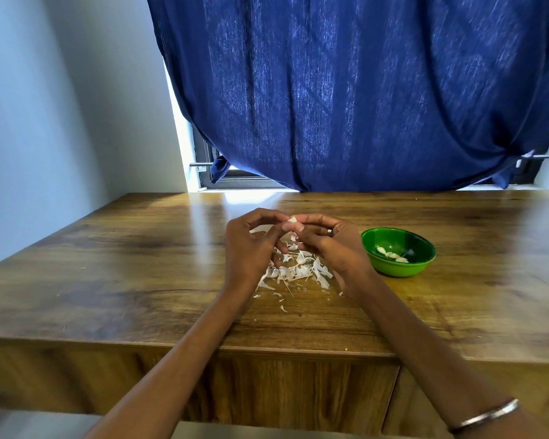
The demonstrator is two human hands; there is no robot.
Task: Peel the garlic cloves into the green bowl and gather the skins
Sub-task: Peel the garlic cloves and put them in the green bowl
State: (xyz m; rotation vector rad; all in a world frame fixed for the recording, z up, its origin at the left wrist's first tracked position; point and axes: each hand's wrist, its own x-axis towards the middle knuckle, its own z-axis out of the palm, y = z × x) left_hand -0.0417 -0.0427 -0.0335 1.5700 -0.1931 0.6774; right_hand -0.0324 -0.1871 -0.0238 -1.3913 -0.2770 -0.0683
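Behind the wooden desk (140, 274) hangs a blue curtain (346, 90); left hand (251, 248) and right hand (330, 245) together pinch a pale garlic clove (293, 220) above papery white skins (298, 270), beside the round green plastic bowl (419, 267).

The surface (140, 264) lies bare on the left side. On the right the green bowl (398, 251) stands, and garlic skins (298, 272) lie in the middle, under both hands.

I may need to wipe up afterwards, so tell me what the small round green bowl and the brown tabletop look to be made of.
Small round green bowl: probably plastic, since the colour is even and saturated with a soft gloss; glazed or enamelled ware cannot be ruled out.
Brown tabletop: wood or a wood-look laminate, with visible grain and a smooth, semi-gloss surface that mirrors the window light.
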